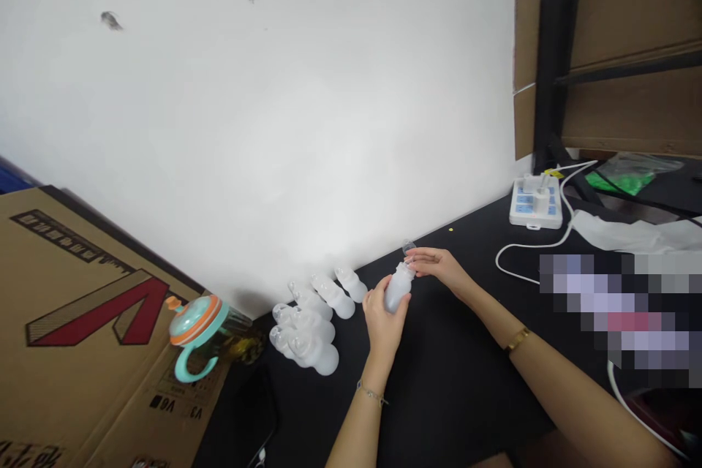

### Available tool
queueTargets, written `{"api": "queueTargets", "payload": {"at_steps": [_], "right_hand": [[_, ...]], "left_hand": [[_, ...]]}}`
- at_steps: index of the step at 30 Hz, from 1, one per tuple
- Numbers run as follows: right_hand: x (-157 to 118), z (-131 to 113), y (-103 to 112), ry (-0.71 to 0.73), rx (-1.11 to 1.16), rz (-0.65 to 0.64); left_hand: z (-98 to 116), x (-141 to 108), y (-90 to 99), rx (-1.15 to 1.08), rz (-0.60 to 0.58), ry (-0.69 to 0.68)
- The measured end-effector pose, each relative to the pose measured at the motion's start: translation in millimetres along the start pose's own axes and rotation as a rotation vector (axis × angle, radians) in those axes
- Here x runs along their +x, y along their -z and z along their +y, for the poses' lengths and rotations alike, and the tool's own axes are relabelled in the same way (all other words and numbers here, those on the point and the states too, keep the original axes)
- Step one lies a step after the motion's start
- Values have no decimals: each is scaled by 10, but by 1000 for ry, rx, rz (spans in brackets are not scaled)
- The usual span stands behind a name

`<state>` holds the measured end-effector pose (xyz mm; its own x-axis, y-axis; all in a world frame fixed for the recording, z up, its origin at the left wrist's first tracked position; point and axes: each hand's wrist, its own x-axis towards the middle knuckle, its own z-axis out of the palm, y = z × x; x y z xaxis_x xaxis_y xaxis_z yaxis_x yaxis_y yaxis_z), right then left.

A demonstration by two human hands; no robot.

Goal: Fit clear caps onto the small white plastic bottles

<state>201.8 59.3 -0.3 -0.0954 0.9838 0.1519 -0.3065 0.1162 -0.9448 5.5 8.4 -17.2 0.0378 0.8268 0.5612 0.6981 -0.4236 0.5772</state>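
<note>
My left hand (382, 318) is wrapped round a small translucent white plastic bottle (399, 288), which leans up and to the right above the black tabletop (439, 395). At the bottle's mouth, the fingers of my right hand (433, 265) are pinched together. A clear cap (409, 246) shows just beyond these fingertips; how it joins the bottle is hidden. To the left of my left hand, several similar bottles (311, 340) with clear tops form a cluster near the wall, and a few more such as this bottle (351, 284) trail toward my hand.
A jug with a turquoise handle and orange-trimmed lid (198, 329) stands left, beside a large cardboard box (82, 322). The white wall (329, 124) borders the table. At right are a power strip (536, 202), its white cable (507, 248), a white cloth-like sheet (630, 232) and a pixelated area.
</note>
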Motion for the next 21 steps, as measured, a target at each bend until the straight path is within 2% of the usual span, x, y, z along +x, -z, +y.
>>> {"api": "queueTargets", "payload": {"at_steps": [12,21], "right_hand": [[51,86,17,24,-54,7],[55,93,-22,28,-143,44]], "left_hand": [[-32,-12,-24,-2,7,-13],[-54,-21,-3,112,59,-196]]}}
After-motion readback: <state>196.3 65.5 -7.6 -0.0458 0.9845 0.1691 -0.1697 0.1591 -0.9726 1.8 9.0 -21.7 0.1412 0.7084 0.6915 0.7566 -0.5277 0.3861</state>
